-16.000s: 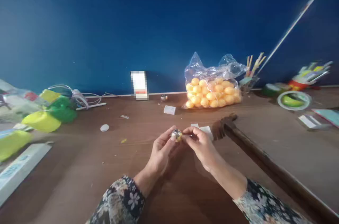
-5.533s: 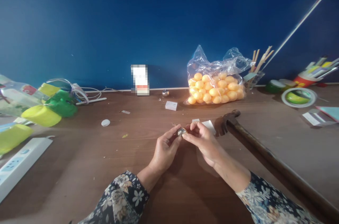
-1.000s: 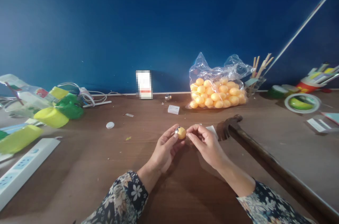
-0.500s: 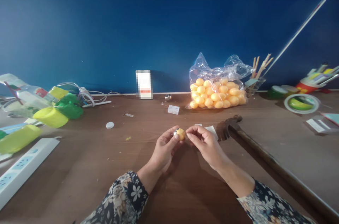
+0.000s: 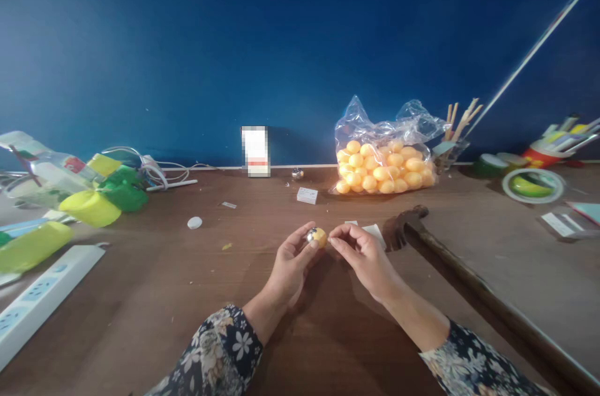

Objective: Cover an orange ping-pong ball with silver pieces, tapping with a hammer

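Ball [image 5: 319,237], yellow with silver patches, sits in the left hand [image 5: 289,266], which is closed enough to hold it between thumb and fingers. It looks light and fairly stiff, perhaps a thin shell that would dent under a hard squeeze; the shiny patches may be slick. A gentle pinch at opposite sides, clear of the silver, seems the best hold.

Just beside it, the right hand [image 5: 364,253] has thumb and forefinger drawn close together; whether they meet, or pinch something tiny, I cannot tell.

The left fingers and thumb hide the ball's left end and underside, and the edges of its patches are too small to make out. Beyond the right hand's knuckles, a white card [image 5: 375,235] is partly covered.
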`<action>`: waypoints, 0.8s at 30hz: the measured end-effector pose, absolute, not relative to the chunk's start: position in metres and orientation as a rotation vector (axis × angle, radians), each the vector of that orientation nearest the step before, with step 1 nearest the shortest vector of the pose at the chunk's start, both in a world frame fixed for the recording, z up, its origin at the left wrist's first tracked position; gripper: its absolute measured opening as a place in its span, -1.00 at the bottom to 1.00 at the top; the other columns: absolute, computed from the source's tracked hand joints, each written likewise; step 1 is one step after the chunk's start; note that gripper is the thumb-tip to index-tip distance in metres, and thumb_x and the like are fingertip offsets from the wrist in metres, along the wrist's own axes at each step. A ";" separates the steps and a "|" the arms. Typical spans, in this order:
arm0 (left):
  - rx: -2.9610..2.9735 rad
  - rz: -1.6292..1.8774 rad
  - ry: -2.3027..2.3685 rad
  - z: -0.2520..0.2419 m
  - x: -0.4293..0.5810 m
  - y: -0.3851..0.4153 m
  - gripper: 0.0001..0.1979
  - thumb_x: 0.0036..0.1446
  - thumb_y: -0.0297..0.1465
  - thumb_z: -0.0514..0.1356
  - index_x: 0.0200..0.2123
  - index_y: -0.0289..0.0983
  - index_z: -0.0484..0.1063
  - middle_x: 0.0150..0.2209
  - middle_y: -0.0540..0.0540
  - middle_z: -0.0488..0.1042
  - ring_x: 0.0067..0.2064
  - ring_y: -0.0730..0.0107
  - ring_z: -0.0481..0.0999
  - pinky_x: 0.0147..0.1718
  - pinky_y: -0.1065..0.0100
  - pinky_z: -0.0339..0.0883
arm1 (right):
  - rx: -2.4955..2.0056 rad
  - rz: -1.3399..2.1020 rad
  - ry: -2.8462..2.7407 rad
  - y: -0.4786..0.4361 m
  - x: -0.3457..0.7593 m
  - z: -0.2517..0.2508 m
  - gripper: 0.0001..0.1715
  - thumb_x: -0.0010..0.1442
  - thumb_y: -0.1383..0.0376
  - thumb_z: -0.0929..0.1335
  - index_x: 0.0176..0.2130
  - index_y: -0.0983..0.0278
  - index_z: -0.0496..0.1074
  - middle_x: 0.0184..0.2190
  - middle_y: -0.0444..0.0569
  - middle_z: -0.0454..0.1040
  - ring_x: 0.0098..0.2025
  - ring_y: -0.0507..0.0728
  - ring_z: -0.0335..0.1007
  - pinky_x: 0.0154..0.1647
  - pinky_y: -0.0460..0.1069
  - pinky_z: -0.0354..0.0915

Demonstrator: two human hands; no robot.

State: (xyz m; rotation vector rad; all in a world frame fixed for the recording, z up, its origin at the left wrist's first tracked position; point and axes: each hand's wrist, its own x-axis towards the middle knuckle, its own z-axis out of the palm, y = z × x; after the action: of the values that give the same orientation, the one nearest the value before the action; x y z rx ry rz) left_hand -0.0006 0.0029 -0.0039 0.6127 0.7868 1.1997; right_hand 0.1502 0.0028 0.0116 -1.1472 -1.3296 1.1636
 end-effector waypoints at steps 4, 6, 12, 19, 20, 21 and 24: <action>0.604 1.200 0.777 -0.003 -0.001 0.003 -0.57 -0.02 -0.41 0.34 -0.03 -0.28 0.43 -0.11 -0.14 0.53 -0.12 0.34 0.53 -0.01 0.28 0.36 | -1.153 1.161 -1.329 0.002 0.151 0.013 -0.80 0.13 0.16 0.37 -0.34 0.25 0.41 -0.48 -0.15 0.40 -0.48 0.00 0.27 -0.42 -0.09 0.28; 0.580 1.206 0.774 -0.003 -0.001 0.004 -0.62 0.01 -0.40 0.33 -0.06 -0.30 0.45 -0.14 -0.13 0.54 -0.16 0.36 0.54 -0.09 0.34 0.41 | -1.147 1.162 -1.315 0.002 0.151 0.013 -0.81 0.12 0.16 0.37 -0.34 0.25 0.41 -0.45 -0.13 0.42 -0.48 0.00 0.28 -0.42 -0.08 0.29; 0.429 1.182 0.744 0.004 -0.003 0.007 -0.73 0.00 -0.44 0.32 -0.18 -0.36 0.49 -0.26 -0.14 0.57 -0.25 0.39 0.57 -0.22 0.42 0.46 | -1.127 1.183 -1.260 0.003 0.151 0.010 -0.80 0.11 0.15 0.39 -0.35 0.24 0.40 -0.49 -0.16 0.39 -0.48 -0.01 0.27 -0.43 -0.10 0.27; 0.401 1.186 0.734 0.003 -0.005 0.008 -0.74 0.00 -0.44 0.32 -0.19 -0.37 0.49 -0.25 -0.14 0.57 -0.23 0.39 0.57 -0.18 0.40 0.46 | -1.129 1.216 -1.211 0.003 0.149 0.010 -0.75 0.07 0.11 0.41 -0.34 0.24 0.40 -0.46 -0.14 0.42 -0.43 0.01 0.31 -0.40 -0.09 0.31; 0.422 1.185 0.739 0.002 -0.004 0.007 -0.71 -0.01 -0.44 0.33 -0.16 -0.35 0.48 -0.24 -0.14 0.57 -0.23 0.38 0.57 -0.19 0.40 0.46 | -1.127 1.220 -1.207 0.003 0.149 0.010 -0.74 0.07 0.11 0.41 -0.34 0.23 0.40 -0.45 -0.14 0.42 -0.43 0.01 0.31 -0.39 -0.09 0.31; 0.446 1.184 0.747 0.001 -0.004 0.007 -0.68 -0.02 -0.45 0.34 -0.13 -0.32 0.48 -0.22 -0.13 0.56 -0.22 0.38 0.57 -0.21 0.41 0.46 | -1.127 1.222 -1.205 0.003 0.149 0.010 -0.74 0.07 0.11 0.41 -0.34 0.24 0.40 -0.45 -0.14 0.42 -0.43 0.01 0.31 -0.39 -0.09 0.30; 0.511 1.186 0.784 0.000 -0.003 0.005 -0.64 -0.06 -0.44 0.36 -0.13 -0.29 0.48 -0.20 -0.10 0.55 -0.24 0.42 0.55 -0.26 0.44 0.45 | -1.141 1.204 -1.233 0.002 0.150 0.012 -0.75 0.08 0.11 0.41 -0.36 0.24 0.42 -0.46 -0.14 0.42 -0.45 0.01 0.29 -0.39 -0.08 0.28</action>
State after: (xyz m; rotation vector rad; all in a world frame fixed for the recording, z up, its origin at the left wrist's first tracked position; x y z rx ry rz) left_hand -0.0032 0.0053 -0.0003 0.5106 0.7837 1.1858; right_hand 0.1497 0.0021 0.0117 -1.1408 -1.2331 1.2036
